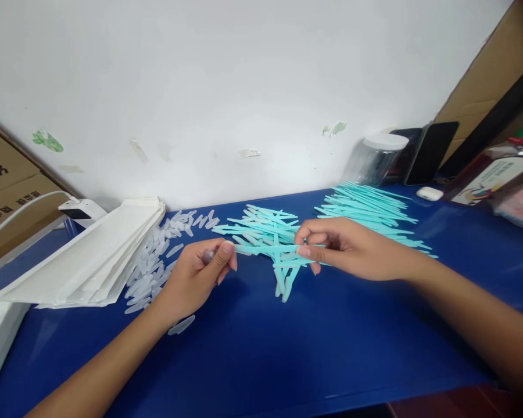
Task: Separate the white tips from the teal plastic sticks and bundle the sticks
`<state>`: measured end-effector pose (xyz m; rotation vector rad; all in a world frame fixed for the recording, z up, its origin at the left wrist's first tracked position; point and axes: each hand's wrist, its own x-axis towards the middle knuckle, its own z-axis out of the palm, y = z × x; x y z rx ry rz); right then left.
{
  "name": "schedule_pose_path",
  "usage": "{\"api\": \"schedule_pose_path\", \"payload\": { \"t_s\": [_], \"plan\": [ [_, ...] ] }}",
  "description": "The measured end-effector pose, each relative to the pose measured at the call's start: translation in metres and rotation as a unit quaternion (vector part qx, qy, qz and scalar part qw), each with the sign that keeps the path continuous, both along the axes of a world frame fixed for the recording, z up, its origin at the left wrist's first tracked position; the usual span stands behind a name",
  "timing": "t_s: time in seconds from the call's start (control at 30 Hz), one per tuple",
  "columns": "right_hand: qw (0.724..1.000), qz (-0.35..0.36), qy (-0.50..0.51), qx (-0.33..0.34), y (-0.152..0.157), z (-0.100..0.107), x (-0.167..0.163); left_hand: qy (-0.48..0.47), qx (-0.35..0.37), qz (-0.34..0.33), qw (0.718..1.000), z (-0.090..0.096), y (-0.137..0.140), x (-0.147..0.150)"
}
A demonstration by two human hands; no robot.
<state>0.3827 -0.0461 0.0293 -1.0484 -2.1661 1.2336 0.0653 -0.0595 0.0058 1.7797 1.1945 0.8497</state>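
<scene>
1. Writing: dark characters on the cardboard box [4, 197] by the table's left edge are cut off and blurred; the label [490, 180] on the dark red bottle [462, 180], near the far right corner, is too small to read.
2. The left hand [198, 276] pinches one end of a slim teal stick [270, 249] between thumb and index finger—a small greyish piece also shows inside the curled fingers.
3. The right hand [353, 249] grips the stick's other end between thumb and fingertips, so it lies nearly level above the table's middle.
4. Beneath it, the middle pile [283, 278] of teal sticks lies crisscrossed; the right pile [361, 206], toward the far right, is more nearly parallel.
5. Translucent, leaf-shaped pieces [143, 276] scatter left of centre, beside flat white sleeves [87, 261] stacked slantwise.
6. A clear jar [370, 162] with a white lid stands at the far edge, against the wall.
7. Smooth blue tabletop [279, 354] stretches from the hands to the near edge.
</scene>
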Motion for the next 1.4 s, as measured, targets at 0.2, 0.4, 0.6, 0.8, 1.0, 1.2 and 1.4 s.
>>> {"api": "schedule_pose_path", "payload": {
  "t_s": [0.2, 0.4, 0.6, 0.8, 1.0, 1.2, 1.4],
  "plan": [
    [1.000, -0.007, 0.006, -0.013, -0.004, -0.002, -0.005, -0.010, -0.031, -0.015, 0.999, -0.004, -0.002, 0.004],
    [1.000, 0.003, 0.004, -0.021, -0.006, -0.007, -0.011, -0.011, -0.040, -0.004, 0.999, -0.006, -0.003, 0.006],
    [0.998, -0.047, 0.037, 0.004, -0.002, -0.009, -0.010, -0.047, -0.152, -0.058, 0.986, -0.013, -0.002, 0.009],
    [0.995, -0.081, 0.039, 0.031, -0.003, -0.007, -0.010, -0.152, -0.302, -0.097, 0.936, -0.004, -0.007, 0.013],
    [0.996, -0.080, 0.018, 0.042, -0.002, -0.010, -0.010, -0.148, -0.313, -0.098, 0.933, 0.002, -0.008, 0.013],
    [0.997, -0.072, 0.033, 0.026, -0.003, -0.013, -0.012, -0.091, -0.225, -0.116, 0.963, -0.004, -0.012, 0.015],
    [0.997, -0.068, 0.034, 0.017, -0.006, -0.011, -0.014, -0.006, -0.076, -0.089, 0.993, -0.009, -0.014, 0.018]
  ]
}}
